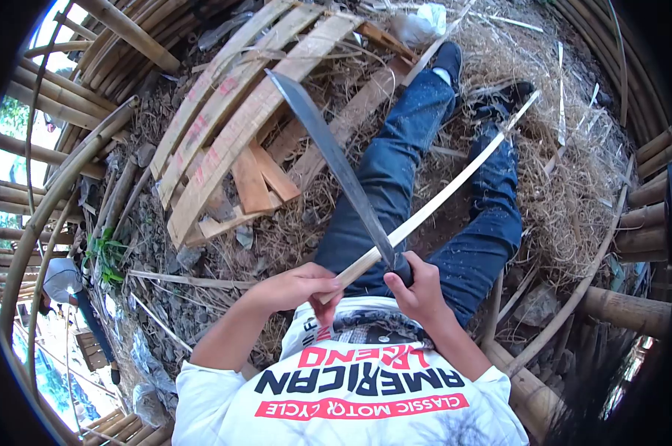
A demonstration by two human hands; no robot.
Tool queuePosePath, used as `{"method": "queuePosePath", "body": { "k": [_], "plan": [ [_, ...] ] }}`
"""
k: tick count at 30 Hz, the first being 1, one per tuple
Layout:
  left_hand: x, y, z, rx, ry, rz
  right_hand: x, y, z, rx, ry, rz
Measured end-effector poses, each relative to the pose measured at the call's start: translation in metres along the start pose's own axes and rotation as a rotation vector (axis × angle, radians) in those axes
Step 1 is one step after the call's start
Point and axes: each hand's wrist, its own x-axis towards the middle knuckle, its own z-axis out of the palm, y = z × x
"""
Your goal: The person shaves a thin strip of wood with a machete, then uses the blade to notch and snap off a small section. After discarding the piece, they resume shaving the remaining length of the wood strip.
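The strip (440, 199) and the knife (325, 141) cross close in front of the belly, and that crossing is the relation that counts. From the left hand (295, 288), the strip's long axis slants forward and to the right, over the lap and the right leg (492, 223), its far end above the right shoe. The knife slants the other way — forward and to the left from the right hand (423, 286) — with its tip near the slats (291, 74).

The two meet at the handle end of the blade, so the right hand is nearer the crossing; the left hand lies a little way off, at the strip's near end. The left fingers are closed on that end, thumb on top. The right fingers are wrapped round the dark handle (402, 269), thumb along it. The hands are apart, both just ahead of the shirt (358, 372). Which way the cutting edge faces, and whether it touches the strip, I cannot tell. Straw (566, 178) lies beyond the right leg.
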Motion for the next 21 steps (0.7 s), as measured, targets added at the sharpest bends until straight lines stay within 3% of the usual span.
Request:
{"method": "queuePosePath", "body": {
  "k": [2, 8, 10, 12, 15, 21],
  "plan": [
    [0.016, -0.008, 0.014, 0.081, 0.095, -0.048, -0.01, 0.008, 0.002, 0.004, -0.003, 0.026],
    [0.039, 0.003, 0.026, 0.197, 0.108, -0.065, -0.029, 0.02, 0.001, -0.137, -0.045, -0.061],
    [0.039, 0.006, 0.034, 0.361, 0.132, -0.171, -0.03, 0.023, 0.001, -0.129, -0.041, -0.054],
    [0.043, -0.001, 0.036, 0.311, 0.163, -0.139, -0.03, 0.023, -0.001, -0.17, -0.046, -0.045],
    [0.039, 0.002, 0.032, -0.144, 0.186, -0.06, -0.028, 0.029, -0.014, -0.169, -0.018, 0.026],
    [0.045, -0.006, 0.026, -0.112, 0.171, -0.082, -0.024, 0.034, -0.035, -0.228, 0.026, 0.106]
  ]
}}
